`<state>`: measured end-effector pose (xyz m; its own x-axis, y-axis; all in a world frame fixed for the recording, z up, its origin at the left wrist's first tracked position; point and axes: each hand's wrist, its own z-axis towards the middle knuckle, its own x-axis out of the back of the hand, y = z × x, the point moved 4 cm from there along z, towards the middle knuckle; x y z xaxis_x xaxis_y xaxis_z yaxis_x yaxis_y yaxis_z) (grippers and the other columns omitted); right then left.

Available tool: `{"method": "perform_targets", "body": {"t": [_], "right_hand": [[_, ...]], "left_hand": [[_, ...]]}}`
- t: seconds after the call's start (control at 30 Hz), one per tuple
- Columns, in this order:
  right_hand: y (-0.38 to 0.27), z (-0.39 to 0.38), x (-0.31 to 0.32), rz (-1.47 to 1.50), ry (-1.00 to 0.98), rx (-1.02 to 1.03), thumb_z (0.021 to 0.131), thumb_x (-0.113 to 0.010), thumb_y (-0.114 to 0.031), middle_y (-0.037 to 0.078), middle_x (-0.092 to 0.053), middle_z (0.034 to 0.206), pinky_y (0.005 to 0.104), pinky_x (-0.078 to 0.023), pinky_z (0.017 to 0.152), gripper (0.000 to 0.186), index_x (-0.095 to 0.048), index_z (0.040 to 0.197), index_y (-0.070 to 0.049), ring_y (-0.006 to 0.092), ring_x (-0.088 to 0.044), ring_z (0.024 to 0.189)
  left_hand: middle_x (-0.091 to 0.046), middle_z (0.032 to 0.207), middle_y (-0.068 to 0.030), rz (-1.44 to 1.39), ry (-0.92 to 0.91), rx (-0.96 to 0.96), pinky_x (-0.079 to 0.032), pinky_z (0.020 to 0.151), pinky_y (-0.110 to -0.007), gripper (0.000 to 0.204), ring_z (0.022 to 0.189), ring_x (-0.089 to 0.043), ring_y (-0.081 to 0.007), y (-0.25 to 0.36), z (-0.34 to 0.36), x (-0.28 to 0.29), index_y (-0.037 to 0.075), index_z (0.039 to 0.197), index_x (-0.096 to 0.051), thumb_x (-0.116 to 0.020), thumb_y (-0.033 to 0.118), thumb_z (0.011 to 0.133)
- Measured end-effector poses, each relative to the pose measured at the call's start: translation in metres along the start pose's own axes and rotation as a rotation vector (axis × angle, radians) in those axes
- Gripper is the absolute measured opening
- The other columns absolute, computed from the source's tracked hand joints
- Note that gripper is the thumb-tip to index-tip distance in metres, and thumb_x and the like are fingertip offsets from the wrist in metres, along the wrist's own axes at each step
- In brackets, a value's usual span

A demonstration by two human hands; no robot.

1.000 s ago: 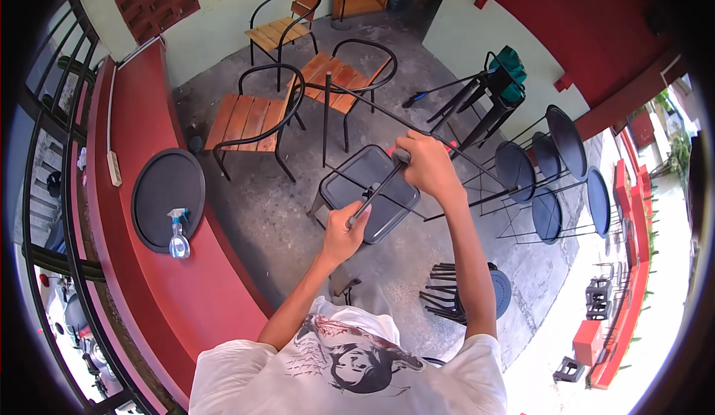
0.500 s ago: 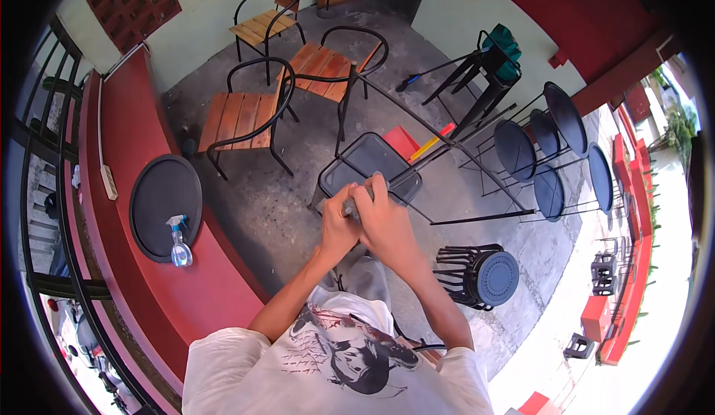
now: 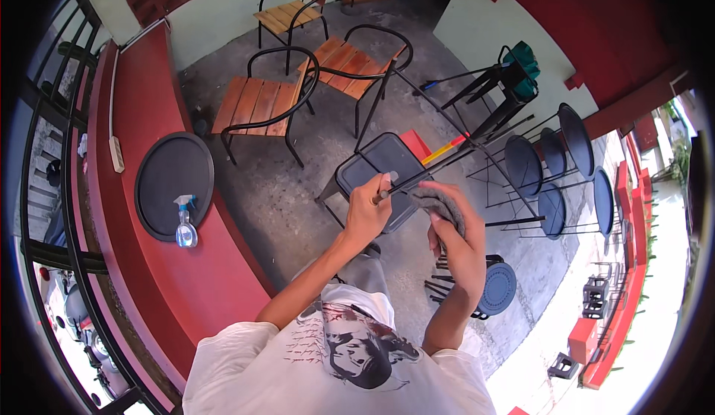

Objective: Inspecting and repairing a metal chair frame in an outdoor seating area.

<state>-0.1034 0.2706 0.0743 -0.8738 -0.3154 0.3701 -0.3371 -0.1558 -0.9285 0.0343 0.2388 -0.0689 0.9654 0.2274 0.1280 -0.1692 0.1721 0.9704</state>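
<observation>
My left hand (image 3: 365, 212) is closed around the near end of a thin black metal frame (image 3: 500, 135), whose bars reach away to the upper right. A grey cloth (image 3: 445, 208) is in my right hand (image 3: 463, 255), draped between thumb and fingers just right of the bar end. Beneath my hands stands a dark, square-topped stool or low table (image 3: 365, 166), partly hidden by them. To the left, a clear spray bottle (image 3: 186, 230) with a blue and white head lies on a round black tabletop or tray (image 3: 167, 177).
The tabletop rests on a red ledge (image 3: 223, 288). Ahead are wooden-slatted chairs (image 3: 257, 102). Behind the frame lies a red dustpan (image 3: 414, 144) with a yellow handle (image 3: 443, 151). At right stand round black tables (image 3: 523, 166) and a stack of stools (image 3: 497, 288).
My hands were together on the bar end; now they are apart. My right hand has moved right with the cloth, while my left keeps its hold. The whole view has shifted slightly.
</observation>
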Motion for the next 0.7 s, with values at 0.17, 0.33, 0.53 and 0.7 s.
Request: {"method": "perform_targets", "body": {"t": [0.17,0.33,0.53,0.7], "right_hand": [[0.027,0.028,-0.070,-0.177,0.214,0.436,0.098,-0.060,-0.011,0.005,-0.058,0.090,0.0247,-0.045,0.062,0.030,-0.055,0.125,0.001,0.0082,-0.051,0.067],[0.044,0.035,-0.085,0.235,0.215,0.126,0.095,-0.070,-0.018,-0.002,-0.056,0.077,0.0221,-0.041,0.060,0.021,-0.053,0.097,-0.004,0.0044,-0.048,0.065],[0.039,0.046,-0.055,1.083,-0.210,-0.374,0.098,-0.065,-0.017,0.003,-0.056,0.086,0.0167,-0.027,0.041,0.019,-0.051,0.090,-0.006,0.0032,-0.038,0.051],[0.026,0.026,-0.042,0.986,0.041,-0.133,0.094,-0.058,-0.005,0.010,-0.060,0.097,0.0193,-0.034,0.042,0.030,-0.054,0.121,0.006,0.0079,-0.048,0.063]], "left_hand": [[-0.065,0.091,-0.0123,-0.238,0.056,-0.360,-0.052,0.073,-0.036,0.030,0.081,-0.064,-0.0214,-0.037,-0.022,-0.003,0.004,0.123,-0.056,-0.058,0.024,0.100],[-0.068,0.112,-0.0081,-0.278,-0.222,-0.093,-0.052,0.091,-0.034,0.032,0.106,-0.065,-0.0174,-0.059,-0.015,-0.016,0.002,0.119,-0.064,-0.066,0.017,0.091],[-0.068,0.071,-0.0056,-0.190,-0.186,-0.007,-0.052,0.063,-0.031,0.018,0.068,-0.065,-0.0137,0.008,-0.003,0.000,0.000,0.089,-0.059,-0.072,0.010,0.081],[-0.054,0.060,-0.0019,-0.095,-0.252,0.032,-0.048,0.059,-0.028,0.013,0.057,-0.055,-0.0143,-0.027,0.004,0.004,0.001,0.087,-0.060,-0.069,0.010,0.088]]}}
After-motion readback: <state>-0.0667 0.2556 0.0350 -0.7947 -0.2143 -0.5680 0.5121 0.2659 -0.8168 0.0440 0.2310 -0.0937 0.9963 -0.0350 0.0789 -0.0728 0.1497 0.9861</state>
